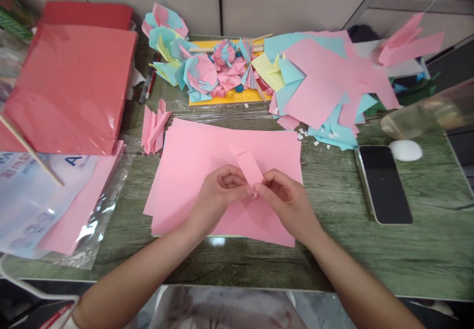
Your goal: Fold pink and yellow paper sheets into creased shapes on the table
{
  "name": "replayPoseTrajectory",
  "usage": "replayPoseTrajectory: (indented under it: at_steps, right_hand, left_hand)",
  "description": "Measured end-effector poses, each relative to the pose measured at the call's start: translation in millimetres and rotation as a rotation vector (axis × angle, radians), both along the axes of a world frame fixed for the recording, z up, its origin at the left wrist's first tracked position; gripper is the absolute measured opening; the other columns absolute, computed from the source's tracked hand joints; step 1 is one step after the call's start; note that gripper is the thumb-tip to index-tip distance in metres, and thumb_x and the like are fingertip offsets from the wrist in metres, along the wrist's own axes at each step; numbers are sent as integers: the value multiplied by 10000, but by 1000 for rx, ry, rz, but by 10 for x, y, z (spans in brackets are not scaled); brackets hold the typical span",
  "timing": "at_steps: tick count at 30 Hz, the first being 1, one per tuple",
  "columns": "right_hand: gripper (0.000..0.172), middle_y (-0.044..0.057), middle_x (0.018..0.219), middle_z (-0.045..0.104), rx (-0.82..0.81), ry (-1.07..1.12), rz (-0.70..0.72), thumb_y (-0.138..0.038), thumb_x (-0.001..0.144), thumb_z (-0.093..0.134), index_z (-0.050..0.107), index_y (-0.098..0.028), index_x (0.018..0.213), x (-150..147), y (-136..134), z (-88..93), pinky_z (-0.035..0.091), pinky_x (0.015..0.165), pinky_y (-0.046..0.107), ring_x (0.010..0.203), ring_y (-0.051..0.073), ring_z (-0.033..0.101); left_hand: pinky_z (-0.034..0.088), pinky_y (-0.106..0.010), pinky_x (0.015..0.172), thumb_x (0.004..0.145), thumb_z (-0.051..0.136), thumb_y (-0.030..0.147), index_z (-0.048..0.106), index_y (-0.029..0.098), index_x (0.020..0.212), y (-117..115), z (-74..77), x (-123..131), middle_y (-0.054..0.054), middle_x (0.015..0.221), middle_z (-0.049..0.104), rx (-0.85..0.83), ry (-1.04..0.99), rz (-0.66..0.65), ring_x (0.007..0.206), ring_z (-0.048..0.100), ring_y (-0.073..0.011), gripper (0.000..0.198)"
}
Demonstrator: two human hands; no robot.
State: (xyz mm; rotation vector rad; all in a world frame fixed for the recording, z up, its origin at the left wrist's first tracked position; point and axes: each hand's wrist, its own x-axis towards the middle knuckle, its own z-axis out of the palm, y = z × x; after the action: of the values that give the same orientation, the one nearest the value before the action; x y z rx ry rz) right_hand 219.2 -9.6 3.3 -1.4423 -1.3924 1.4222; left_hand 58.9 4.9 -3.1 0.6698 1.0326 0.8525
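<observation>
At ten o'clock from where I grip, folded pink pieces [153, 130] lie beside the pink sheets [188, 171]; over these, my left hand [222, 188] and right hand [289, 198] pinch the lower end of a folded pink strip [249, 165] (it slants toward eleven o'clock); at three o'clock lies a phone [385, 183].

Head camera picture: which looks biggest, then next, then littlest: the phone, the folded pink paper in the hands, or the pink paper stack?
1. Pink paper stack
2. Phone
3. Folded pink paper, clearly littlest here
</observation>
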Motion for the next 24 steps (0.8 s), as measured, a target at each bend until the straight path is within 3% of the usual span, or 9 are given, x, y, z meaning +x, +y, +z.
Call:
replayPoseTrajectory:
  at_steps: [5,9,24]
  right_hand:
    - [166,-39,657,510,-17,-88,-26,-289,822,574,510,-203,695,-12,3,5,360,597,248,638,112,466]
    - [196,-32,647,506,-22,-93,69,-307,830,560,512,-201,672,10,15,-6,362,593,254,637,120,459]
    - [192,-10,714,445,280,-295,228,-227,917,386,351,-223,729,2,-13,-9,329,585,279,658,139,433]
  left_hand:
    - [414,-178,617,636,766,155,574,146,711,-2,9,0,33,630,630,26,34,8,606,559,-71,206]
    - [417,-197,628,633,761,151,576,152,727,-12,7,-4,31,645,636,21,10,19,609,566,-83,208]
    - [428,-226,697,666,734,146,604,142,783,0,22,-5,12,696,643,-22,-58,23,670,581,-99,175]
